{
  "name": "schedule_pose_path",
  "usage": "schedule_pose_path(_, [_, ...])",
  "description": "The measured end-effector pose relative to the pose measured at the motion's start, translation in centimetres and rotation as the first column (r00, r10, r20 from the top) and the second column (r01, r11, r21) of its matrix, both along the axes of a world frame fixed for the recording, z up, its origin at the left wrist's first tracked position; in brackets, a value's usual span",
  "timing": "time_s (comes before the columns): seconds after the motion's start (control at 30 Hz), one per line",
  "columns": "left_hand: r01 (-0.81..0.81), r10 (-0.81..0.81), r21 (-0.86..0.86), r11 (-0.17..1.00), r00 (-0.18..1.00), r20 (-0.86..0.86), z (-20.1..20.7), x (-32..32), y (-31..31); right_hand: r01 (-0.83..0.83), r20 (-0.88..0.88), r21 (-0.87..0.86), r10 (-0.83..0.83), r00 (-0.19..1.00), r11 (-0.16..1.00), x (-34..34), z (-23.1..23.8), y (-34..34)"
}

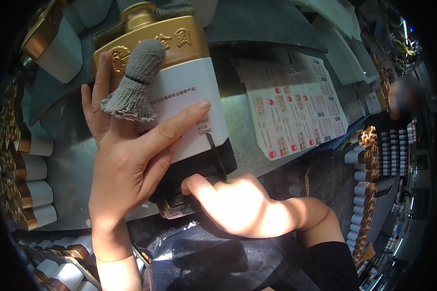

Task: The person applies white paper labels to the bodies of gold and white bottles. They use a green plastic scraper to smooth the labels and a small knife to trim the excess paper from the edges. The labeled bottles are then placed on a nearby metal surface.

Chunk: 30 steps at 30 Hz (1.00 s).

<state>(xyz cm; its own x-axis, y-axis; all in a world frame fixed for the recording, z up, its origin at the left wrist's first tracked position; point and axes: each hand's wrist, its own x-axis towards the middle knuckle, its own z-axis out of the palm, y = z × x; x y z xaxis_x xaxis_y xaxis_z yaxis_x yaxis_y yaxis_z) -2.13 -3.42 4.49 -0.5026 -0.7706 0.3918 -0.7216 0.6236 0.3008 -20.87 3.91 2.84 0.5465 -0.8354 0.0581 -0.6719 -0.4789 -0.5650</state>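
Observation:
A flat-sided bottle point(192, 77) with a white body and embossed gold shoulder lies tilted before me. My left hand point(126, 140) lies spread on it, fingers apart, pressing on its face. A grey knitted finger cover point(143, 68), held by a dark band, sits on one finger. The index finger is stretched across the white face. My right hand point(240, 203) is closed round a thin dark blade-like tool point(216, 155); its tip reaches the lower right of the white face. A black part or pad point(223, 160) shows at the bottle's lower end; which it is, I cannot tell.
A sheet of printed labels point(296, 111) lies on the metal table point(75, 131) to the right. Gold-and-white bottles stand along the left point(34, 167) and in rows at the right point(364, 194). A white container point(58, 53) is at upper left. Another person point(405, 99) is at far right.

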Motion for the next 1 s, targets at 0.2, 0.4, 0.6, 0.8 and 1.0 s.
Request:
schedule_pose_path(0.2, [0.019,-0.02,0.023,1.0,0.999,0.026,0.7,0.0,-0.2,-0.013,0.006,-0.056,0.013,1.0,0.998,-0.2,-0.1,0.1])
schedule_pose_path(0.4, [0.005,-0.004,-0.019,1.0,0.999,0.049,0.3,0.0,-0.3,-0.019,-0.005,-0.057,0.019,1.0,0.998,0.0,-0.3,0.1])
schedule_pose_path(0.6, [-0.006,0.006,-0.003,1.0,0.998,0.056,0.5,-0.1,-0.2,0.023,0.025,-0.068,-0.021,0.999,0.997,0.0,-0.3,0.0])
schedule_pose_path(0.8, [0.004,-0.005,0.012,1.0,0.999,0.036,0.6,0.1,-0.3,0.079,0.094,0.011,-0.08,0.992,0.997,-0.2,-0.3,0.2])
schedule_pose_path(1.0, [0.007,-0.005,-0.028,1.0,0.998,0.059,0.3,0.1,-0.4,0.047,0.025,0.046,-0.048,0.999,0.998,-0.5,0.0,0.6])
